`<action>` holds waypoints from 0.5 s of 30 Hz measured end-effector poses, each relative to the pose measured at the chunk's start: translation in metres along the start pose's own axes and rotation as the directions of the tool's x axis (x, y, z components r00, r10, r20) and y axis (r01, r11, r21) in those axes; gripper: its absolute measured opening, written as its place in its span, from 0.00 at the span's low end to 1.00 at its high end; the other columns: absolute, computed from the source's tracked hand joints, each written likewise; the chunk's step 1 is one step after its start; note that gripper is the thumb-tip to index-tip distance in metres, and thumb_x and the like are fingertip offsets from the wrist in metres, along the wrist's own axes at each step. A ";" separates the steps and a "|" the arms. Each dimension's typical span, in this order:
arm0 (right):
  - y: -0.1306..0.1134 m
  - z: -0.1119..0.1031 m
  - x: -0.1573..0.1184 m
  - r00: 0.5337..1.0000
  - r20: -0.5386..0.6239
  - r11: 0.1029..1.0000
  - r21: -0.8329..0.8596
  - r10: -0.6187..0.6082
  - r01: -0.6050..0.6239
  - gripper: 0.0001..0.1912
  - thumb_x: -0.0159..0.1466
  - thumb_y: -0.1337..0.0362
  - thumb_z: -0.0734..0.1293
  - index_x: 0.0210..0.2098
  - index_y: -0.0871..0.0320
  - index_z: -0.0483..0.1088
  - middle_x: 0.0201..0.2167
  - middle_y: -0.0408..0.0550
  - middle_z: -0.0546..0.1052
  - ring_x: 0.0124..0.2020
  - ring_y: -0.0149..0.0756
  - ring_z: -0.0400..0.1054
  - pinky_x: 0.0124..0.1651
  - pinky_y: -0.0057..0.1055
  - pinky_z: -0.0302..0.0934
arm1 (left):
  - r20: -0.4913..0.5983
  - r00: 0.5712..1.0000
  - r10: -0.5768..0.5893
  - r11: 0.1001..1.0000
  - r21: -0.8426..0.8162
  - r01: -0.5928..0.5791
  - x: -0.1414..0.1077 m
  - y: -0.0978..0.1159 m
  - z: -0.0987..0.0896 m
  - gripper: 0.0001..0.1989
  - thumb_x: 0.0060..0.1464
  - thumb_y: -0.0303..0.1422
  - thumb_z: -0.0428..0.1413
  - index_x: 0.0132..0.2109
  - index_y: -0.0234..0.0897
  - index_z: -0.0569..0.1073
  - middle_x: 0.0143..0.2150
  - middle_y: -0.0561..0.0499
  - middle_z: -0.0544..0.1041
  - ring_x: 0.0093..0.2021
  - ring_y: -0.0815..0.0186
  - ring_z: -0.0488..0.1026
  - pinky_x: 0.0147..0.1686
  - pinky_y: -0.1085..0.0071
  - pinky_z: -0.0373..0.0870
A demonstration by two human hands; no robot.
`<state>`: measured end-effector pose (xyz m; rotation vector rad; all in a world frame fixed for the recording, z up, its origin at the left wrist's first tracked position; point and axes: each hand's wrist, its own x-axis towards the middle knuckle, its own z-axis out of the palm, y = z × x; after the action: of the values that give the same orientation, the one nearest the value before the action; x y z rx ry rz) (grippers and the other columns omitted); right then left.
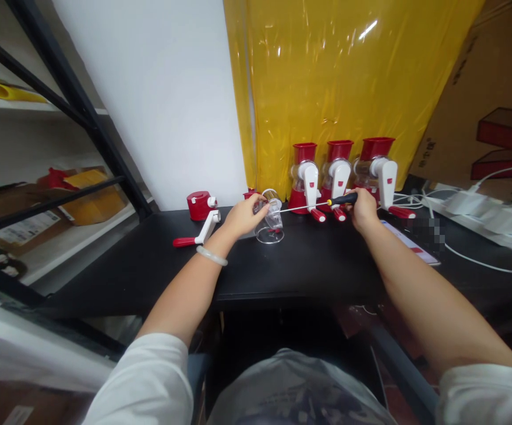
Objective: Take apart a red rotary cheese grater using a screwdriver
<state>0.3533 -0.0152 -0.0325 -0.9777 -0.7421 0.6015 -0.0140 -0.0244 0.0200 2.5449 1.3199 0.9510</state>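
Note:
My right hand [364, 211] is closed around the black-and-yellow handle of a screwdriver [302, 207], whose long shaft points left, almost level. Its tip reaches a clear plastic part [275, 217]; whether it touches a screw is too small to tell. The fingers of my left hand [248, 216] pinch this clear part from the left. Just behind it is a perforated metal grater drum [272, 196]. Below the fingers, a clear round rim [269, 240] rests on the black table. Left of my left hand lie a white crank with a red handle [208, 229] and a red grater part [199, 205].
Three assembled red-and-white rotary graters [304, 177] stand along the back of the black table [150, 274]. A phone [410, 243], white cables and a power strip [481, 215] lie at the right. A shelf rack [92, 127] rises at the left.

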 end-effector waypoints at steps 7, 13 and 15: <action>-0.001 0.004 0.000 0.993 -0.112 1.000 0.007 0.028 -0.027 0.14 0.65 0.58 0.68 0.25 0.54 0.65 0.20 0.40 0.71 0.14 0.25 0.58 0.13 0.22 0.49 | -0.001 1.000 -0.005 1.000 -0.010 0.005 0.000 0.002 0.000 0.19 0.70 0.47 0.55 0.59 0.43 0.76 0.54 0.41 0.85 0.54 0.51 0.82 0.57 0.53 0.76; -0.005 0.005 -0.003 0.991 -0.116 0.998 0.025 0.068 -0.065 0.13 0.66 0.60 0.67 0.25 0.54 0.66 0.19 0.40 0.70 0.13 0.25 0.56 0.13 0.22 0.49 | -0.002 1.000 -0.009 1.000 -0.014 0.009 0.000 0.002 0.000 0.18 0.70 0.46 0.55 0.58 0.44 0.76 0.54 0.41 0.84 0.53 0.51 0.82 0.56 0.52 0.76; -0.005 0.005 -0.002 0.989 -0.124 0.997 0.025 0.077 -0.075 0.13 0.67 0.60 0.66 0.25 0.55 0.67 0.18 0.41 0.70 0.14 0.26 0.57 0.13 0.22 0.49 | 0.000 1.000 -0.010 1.000 -0.017 0.010 0.000 0.002 0.000 0.18 0.70 0.46 0.55 0.58 0.43 0.76 0.55 0.41 0.84 0.53 0.51 0.82 0.56 0.51 0.76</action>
<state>0.3485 -0.0168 -0.0268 -1.0191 -0.5886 0.6070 -0.0126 -0.0260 0.0211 2.5234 1.3168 0.9565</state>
